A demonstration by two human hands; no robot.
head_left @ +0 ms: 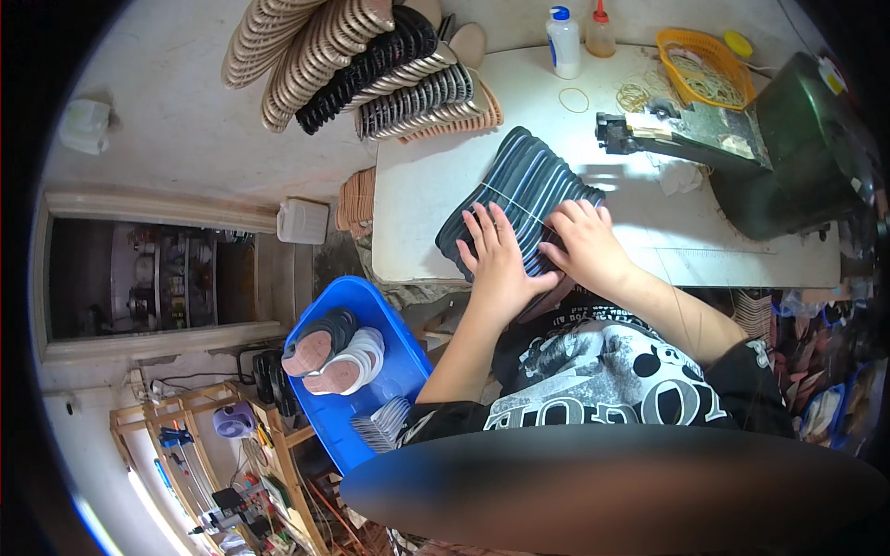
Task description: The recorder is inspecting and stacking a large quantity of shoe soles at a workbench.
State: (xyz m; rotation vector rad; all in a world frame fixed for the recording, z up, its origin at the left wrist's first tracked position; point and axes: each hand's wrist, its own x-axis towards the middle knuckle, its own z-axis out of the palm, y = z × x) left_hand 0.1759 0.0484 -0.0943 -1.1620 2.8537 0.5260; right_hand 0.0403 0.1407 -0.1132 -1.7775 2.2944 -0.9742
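Note:
A thick bundle of dark shoe soles (527,176), stacked on edge with pale lines between some of them, lies on the white table (667,267) near its front edge. A thin pale band runs across the stack. My left hand (498,264) lies over the left front of the bundle, fingers stretched and spread against it. On the right side, my right hand (589,246) has its fingers bent over the bundle's edge, thumb close to the left hand. The underside of the stack is hidden.
A dark green sewing machine (797,148) stands at right. Behind are an orange basket (691,46) of rubber bands, a white bottle (563,46) and a red-tipped bottle (601,35). Sole stacks (371,69) line the back left. A blue bin (394,338) holds more soles.

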